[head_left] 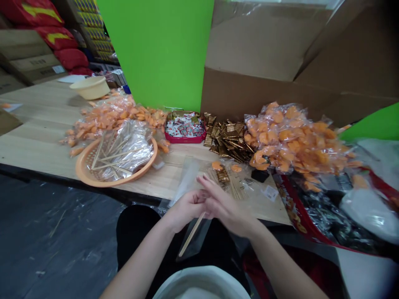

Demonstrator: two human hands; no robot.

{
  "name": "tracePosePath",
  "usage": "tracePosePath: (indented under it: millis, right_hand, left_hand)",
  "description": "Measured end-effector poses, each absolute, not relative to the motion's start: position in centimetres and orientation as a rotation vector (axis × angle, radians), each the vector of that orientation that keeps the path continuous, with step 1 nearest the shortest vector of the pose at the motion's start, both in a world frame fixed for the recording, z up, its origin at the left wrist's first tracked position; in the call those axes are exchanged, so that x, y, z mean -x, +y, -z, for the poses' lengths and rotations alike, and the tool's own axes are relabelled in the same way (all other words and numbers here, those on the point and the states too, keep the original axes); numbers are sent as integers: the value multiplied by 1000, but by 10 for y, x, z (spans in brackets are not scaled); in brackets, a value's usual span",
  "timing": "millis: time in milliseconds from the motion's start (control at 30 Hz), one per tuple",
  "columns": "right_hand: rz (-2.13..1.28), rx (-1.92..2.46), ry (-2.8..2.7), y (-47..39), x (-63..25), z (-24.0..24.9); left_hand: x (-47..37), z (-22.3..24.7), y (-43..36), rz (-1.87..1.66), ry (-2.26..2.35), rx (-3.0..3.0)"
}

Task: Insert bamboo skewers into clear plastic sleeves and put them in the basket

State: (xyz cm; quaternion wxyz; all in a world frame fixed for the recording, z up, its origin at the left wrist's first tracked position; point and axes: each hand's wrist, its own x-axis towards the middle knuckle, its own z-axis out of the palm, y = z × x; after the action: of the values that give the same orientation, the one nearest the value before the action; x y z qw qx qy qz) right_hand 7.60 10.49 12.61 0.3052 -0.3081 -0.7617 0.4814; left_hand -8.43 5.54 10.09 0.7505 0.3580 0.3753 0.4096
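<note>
In the middle of the head view my two hands meet just in front of the table's edge. The fingers of my left hand (187, 207) are curled in at a narrow clear plastic bag (201, 240). My right hand (224, 207) crosses over from the other side, some fingers stretched and the lower ones closed against my left. Thin wooden sticks (192, 235) slant down from between the hands, along the bag; their upper ends are hidden. Just beyond lie more sticks (236, 186), a gold-brown sachet (222, 175) and another flat clear bag (187, 176).
An orange basket (81, 172) holds sticks and plastic bags. Behind are a pink box (187, 140) of small packets, gold sachets (230, 135) and wrapped orange pieces (289, 137). A red-edged container (289, 203) of dark packets stands right; a white tub (174, 282) is near my lap.
</note>
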Motion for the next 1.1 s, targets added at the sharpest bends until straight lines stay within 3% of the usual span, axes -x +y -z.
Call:
tracePosePath:
  millis: [167,300,433,567,767,967,1100]
  right_hand:
    - [-1317,1174,-1426,95,-75,-100]
    - [-1561,1189,-1529,92,-72,-99]
    - [-1025,1142,-1833,86,-69,-110]
    - [-774,1075,-2069,87,-71,-114]
    - [-10,1039,-2009,78,-75,-123]
    - [76,881,-2288,71,-68,-127]
    - [90,857,-2282,71,-68,-122]
  left_hand:
    - [85,-105,49,-988,852,-753]
    - [81,-99,42,-1044,842,-813]
    - [77,-93,40,-1126,982,-855]
    - [75,-93,42,-1210,1200,-883]
    - [71,-99,41,-1281,1256,-1082]
    - [72,-104,35,-1274,1446,-1498]
    - [70,-105,32,-1265,1439,-1406]
